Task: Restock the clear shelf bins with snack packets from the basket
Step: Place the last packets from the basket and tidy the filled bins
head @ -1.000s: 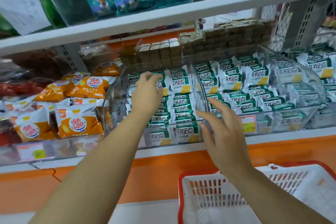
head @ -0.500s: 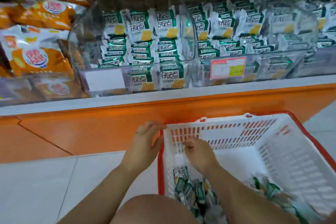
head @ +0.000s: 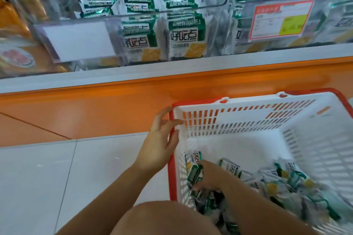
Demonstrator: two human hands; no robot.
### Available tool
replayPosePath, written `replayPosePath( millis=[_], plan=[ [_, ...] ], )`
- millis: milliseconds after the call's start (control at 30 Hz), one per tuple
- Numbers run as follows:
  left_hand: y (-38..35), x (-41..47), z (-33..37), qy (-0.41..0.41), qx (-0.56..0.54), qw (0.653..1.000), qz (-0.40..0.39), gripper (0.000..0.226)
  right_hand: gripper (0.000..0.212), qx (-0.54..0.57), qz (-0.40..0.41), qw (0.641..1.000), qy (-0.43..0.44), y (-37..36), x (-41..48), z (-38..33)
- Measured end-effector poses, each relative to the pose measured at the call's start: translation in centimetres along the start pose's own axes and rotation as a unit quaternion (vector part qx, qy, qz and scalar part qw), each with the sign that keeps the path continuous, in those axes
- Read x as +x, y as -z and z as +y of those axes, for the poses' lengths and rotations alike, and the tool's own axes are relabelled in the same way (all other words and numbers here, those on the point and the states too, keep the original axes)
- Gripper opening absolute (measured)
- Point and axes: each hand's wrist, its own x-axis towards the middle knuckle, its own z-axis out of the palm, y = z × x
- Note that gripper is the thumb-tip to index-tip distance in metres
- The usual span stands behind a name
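Floor tile (head: 57, 177): open room left of your basket.
Left hand (head: 158, 145): fingers loosely spread, fingertips touching the basket (head: 171, 173) at its red rim's far-left corner, as half a second ago.
Right hand (head: 208, 177): inside, beside the left wall, lower than before; fingers and thumb pinch green snack packets (head: 193, 174), more heaped rightward.
Clear shelf bin (head: 322, 4): above, stocked, well apart from both hands.

I've got pale floor tiles (head: 57, 177) below me, and the white, red-rimmed basket (head: 248, 118) sits on them close to the orange base panel (head: 95, 110). Above that, the grey shelf ledge (head: 133, 74) carries clear bins (head: 76, 42) side by side, fronts at its edge.
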Motion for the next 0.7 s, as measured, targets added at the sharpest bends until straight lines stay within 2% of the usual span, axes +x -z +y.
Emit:
replayPosePath(
  millis=[100, 233, 367, 433, 567, 700],
  plan=[
    [0.2, -0.1, 0.4, 0.012, 0.005, 1.000, -0.009, 0.027, 0.067, 0.020, 0.039, 0.999, -0.010, 0.5, -0.6, -0.1],
    [1.3, 0.2, 1.3, 0.027, 0.062, 0.996, -0.054, 0.028, 0.048, -0.008, 0.104, 0.995, 0.002, 2.5, -2.6, -0.6],
    [3.7, 0.5, 3.3, 0.065, 0.137, 0.980, -0.127, 0.026, 0.031, 0.014, 0.156, 0.986, 0.062, 5.8, -5.4, -2.4],
    [5.3, 0.3, 4.7, 0.081, 0.116, 0.980, -0.139, 0.028, 0.022, 0.034, 0.183, 0.977, 0.104, 7.6, -7.7, -3.9],
    [9.3, -0.6, 8.8, 0.115, 0.017, 0.984, -0.137, 0.036, 0.030, 0.082, 0.238, 0.957, 0.146, 10.2, -12.7, -7.0],
    [12.9, -1.9, 13.4, 0.105, -0.099, 0.982, -0.119, 0.061, 0.035, 0.073, 0.269, 0.940, 0.197, 12.0, -18.6, -9.8]
  ],
)
